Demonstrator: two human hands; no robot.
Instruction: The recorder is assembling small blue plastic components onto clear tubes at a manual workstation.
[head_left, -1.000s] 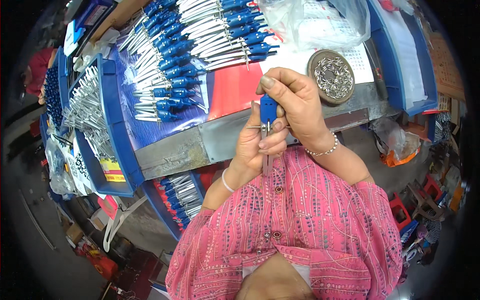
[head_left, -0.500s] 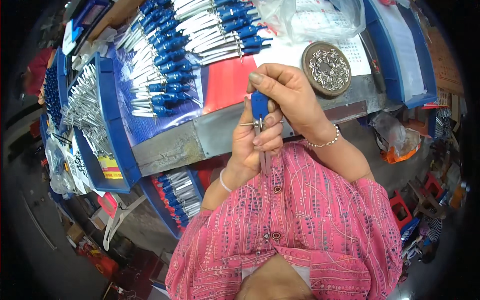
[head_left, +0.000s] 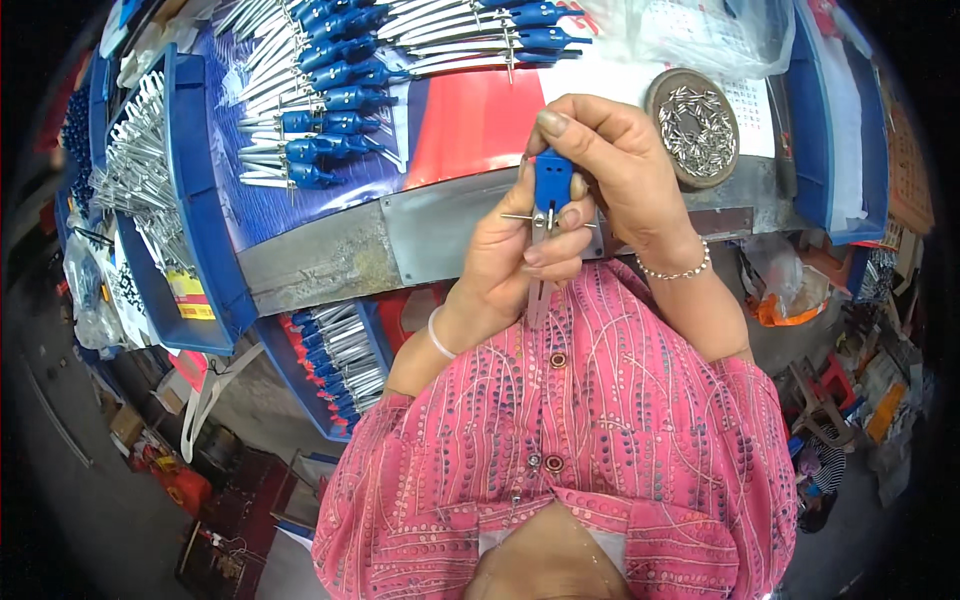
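Worktop [head_left: 430, 235], worn metal front edge, lying just beyond the blue-headed tool [head_left: 553, 183]. Pink patterned shirt [head_left: 600, 400]: near side of the tool, under its blade tips. Blue-headed tool: one, held between both hands, blue end away from the shirt, grey blades toward it, thin metal rod [head_left: 517, 216] crossing at the joint. Left grip [head_left: 505, 245]: bare hand, white wristband [head_left: 434, 333]; thumb and curled fingers wrapped about the tool's joint and upper blades. Right grip [head_left: 630, 165]: bare hand, beaded bracelet [head_left: 677, 274]; fingertips pinching the tool's blue far end. Round dish [head_left: 700, 182] of small metal pins [head_left: 680, 140]: right of the tool, past the right grip. Blue bin [head_left: 205, 190] of silver parts [head_left: 145, 170]: well left of the tool. Blue-and-silver tools [head_left: 345, 98], in rows: left of the tool and beyond it. Clear plastic bag [head_left: 715, 40]: farther beyond the tool, to its right.
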